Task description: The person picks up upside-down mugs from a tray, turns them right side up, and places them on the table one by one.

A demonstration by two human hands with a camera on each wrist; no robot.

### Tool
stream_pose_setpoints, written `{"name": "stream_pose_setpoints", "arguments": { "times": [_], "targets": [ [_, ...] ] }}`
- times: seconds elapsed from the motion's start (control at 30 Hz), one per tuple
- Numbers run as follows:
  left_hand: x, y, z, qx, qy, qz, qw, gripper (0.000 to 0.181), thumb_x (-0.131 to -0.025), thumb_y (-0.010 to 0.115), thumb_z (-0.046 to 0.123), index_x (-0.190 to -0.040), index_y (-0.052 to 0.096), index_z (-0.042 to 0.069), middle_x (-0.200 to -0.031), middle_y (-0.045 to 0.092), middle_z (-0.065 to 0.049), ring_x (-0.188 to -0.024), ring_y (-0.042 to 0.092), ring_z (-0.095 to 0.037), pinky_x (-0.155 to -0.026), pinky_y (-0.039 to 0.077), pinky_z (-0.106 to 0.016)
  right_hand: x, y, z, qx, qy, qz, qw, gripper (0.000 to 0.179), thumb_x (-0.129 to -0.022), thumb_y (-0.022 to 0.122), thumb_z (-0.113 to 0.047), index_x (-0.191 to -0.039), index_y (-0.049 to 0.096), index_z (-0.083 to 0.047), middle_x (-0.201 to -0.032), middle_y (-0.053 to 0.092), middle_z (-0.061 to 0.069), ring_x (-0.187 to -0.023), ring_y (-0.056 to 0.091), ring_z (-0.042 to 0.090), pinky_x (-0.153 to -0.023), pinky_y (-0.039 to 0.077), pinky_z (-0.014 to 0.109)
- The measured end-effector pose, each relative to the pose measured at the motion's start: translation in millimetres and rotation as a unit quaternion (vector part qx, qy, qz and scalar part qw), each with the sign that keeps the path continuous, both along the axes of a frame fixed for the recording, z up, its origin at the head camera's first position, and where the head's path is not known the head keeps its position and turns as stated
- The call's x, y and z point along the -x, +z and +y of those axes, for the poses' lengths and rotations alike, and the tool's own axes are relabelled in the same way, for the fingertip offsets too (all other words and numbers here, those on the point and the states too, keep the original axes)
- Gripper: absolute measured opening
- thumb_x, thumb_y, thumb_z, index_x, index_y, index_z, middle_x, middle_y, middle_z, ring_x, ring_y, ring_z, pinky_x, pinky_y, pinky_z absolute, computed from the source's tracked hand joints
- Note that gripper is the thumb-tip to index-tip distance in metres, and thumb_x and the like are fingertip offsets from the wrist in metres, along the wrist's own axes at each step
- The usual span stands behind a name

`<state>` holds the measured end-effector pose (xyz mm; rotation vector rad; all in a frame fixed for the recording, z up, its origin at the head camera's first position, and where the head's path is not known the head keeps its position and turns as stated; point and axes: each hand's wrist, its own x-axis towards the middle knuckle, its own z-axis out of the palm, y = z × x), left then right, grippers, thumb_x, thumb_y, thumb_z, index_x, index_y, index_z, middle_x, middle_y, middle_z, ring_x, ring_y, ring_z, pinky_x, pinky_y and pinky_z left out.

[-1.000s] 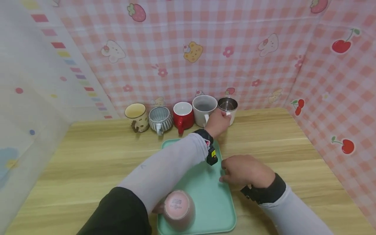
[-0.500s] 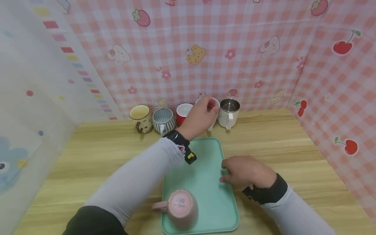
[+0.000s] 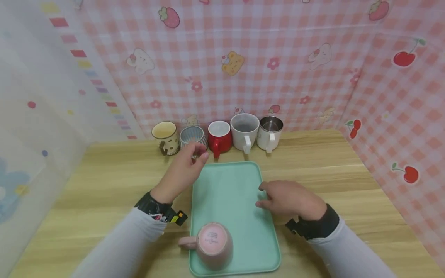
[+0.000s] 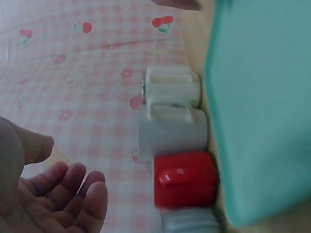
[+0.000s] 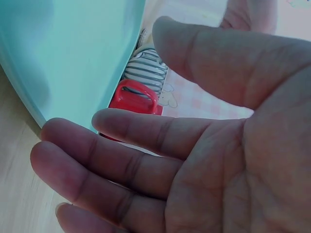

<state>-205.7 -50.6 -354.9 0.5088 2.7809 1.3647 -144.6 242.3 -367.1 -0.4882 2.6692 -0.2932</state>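
My left hand (image 3: 182,170) hovers in front of the striped grey cup (image 3: 192,135), partly covering it, fingers loosely bent around nothing. The left wrist view shows its fingers (image 4: 92,204) holding nothing. My right hand (image 3: 290,199) is over the right edge of the green tray (image 3: 240,200), and its fingers (image 5: 131,170) are relaxed in the right wrist view. A pink mug (image 3: 213,247) lies upside down on the tray's near left part, handle to the left. Along the wall stand a cream spotted mug (image 3: 166,138), a red mug (image 3: 219,139), a large white mug (image 3: 245,133) and a steel-lined white mug (image 3: 270,135).
The wooden table (image 3: 323,162) reaches back to a pink checked cloth wall (image 3: 194,58). The row of mugs stands close against that wall, beyond the tray's far edge. A white cloth (image 3: 31,127) hangs on the left.
My left hand has come away from the steel-lined mug and moved left past the white and red mugs. That mug now stands free in the row. The right hand has hardly moved.
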Motion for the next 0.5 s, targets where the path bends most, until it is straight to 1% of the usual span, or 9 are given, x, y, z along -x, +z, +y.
{"name": "stream_pose_setpoints", "arguments": {
  "times": [0.03, 0.13, 0.23, 0.4, 0.5],
  "targets": [
    [-3.3, -3.7, -6.2, 0.005, 0.0, 0.002, 1.0, 0.031, -0.106, 0.06, 0.026, -0.13, 0.059, 0.007, -0.124, 0.065, -0.011, -0.112, 0.061, -0.026, -0.093, 0.055, -0.045, 0.4, -0.2, -0.3, -0.001, -0.002, -0.001, 1.0, 0.049, -0.099, 0.068, -0.042, -0.133, 0.064, -0.007, -0.118, 0.074, 0.008, -0.105, 0.069, 0.021, -0.093, 0.057, 0.05],
    [-11.6, -13.8, -22.6, 0.017, -0.004, 0.004, 0.9998, 0.029, -0.106, 0.059, 0.026, -0.129, 0.06, 0.009, -0.123, 0.066, -0.009, -0.113, 0.062, -0.024, -0.093, 0.054, -0.044, 1.9, -0.8, -0.5, 0.0, -0.005, -0.004, 1.0, 0.049, -0.1, 0.068, -0.042, -0.133, 0.064, -0.007, -0.103, 0.073, 0.002, -0.094, 0.067, 0.016, -0.088, 0.058, 0.047],
    [-18.3, -19.8, -35.6, 0.01, -0.008, -0.002, 0.9999, 0.027, -0.106, 0.06, 0.025, -0.129, 0.06, 0.009, -0.122, 0.067, -0.009, -0.115, 0.062, -0.024, -0.095, 0.053, -0.044, 3.1, -1.0, -0.6, 0.001, -0.003, -0.006, 1.0, 0.049, -0.1, 0.067, -0.043, -0.134, 0.063, -0.008, -0.091, 0.067, -0.004, -0.087, 0.063, 0.012, -0.083, 0.057, 0.044],
    [-23.6, -22.0, -48.3, -0.012, -0.024, -0.02, 0.9994, 0.025, -0.106, 0.06, 0.022, -0.128, 0.061, 0.009, -0.122, 0.068, -0.008, -0.117, 0.062, -0.025, -0.098, 0.051, -0.046, 4.0, 0.6, -1.3, 0.006, 0.001, -0.01, 0.9999, 0.051, -0.1, 0.068, -0.043, -0.134, 0.063, -0.006, -0.088, 0.065, -0.005, -0.082, 0.06, 0.011, -0.078, 0.056, 0.04],
    [-24.7, -20.7, -53.6, -0.009, -0.034, -0.032, 0.9989, 0.026, -0.106, 0.059, 0.025, -0.128, 0.061, 0.011, -0.123, 0.068, -0.007, -0.118, 0.062, -0.024, -0.101, 0.051, -0.047, 4.1, 2.1, -2.7, 0.008, 0.003, -0.014, 0.9999, 0.051, -0.1, 0.068, -0.043, -0.135, 0.063, -0.006, -0.089, 0.066, -0.004, -0.082, 0.06, 0.011, -0.078, 0.056, 0.039]
  ]
}}
